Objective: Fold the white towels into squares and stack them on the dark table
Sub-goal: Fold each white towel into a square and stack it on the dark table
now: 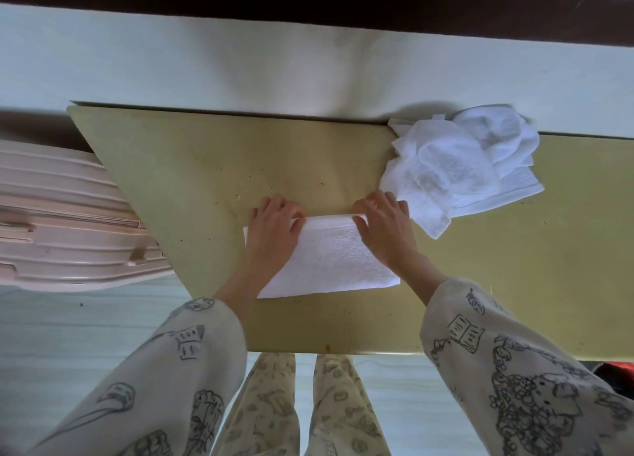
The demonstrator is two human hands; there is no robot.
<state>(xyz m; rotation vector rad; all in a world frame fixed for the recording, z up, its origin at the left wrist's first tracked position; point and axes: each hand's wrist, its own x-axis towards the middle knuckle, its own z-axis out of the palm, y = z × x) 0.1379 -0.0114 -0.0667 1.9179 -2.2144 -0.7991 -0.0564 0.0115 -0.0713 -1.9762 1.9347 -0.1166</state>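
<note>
Two hands work one folded towel (329, 260) on the table (192, 160): left hand (274, 229) then right hand (386, 225) pinch its far edge, fingers apparently curled under. Crumpled towels (459, 167) lie far right.

It looked like a bedroom at home or in a hotel: a bed (274, 60) in pale sheets ran behind the table (206, 167), and a pink suitcase (61, 222) lay alongside.

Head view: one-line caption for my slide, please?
Both hands, left hand and right hand, pinch the far edge of a folded white towel beside the unfolded pile.
</note>
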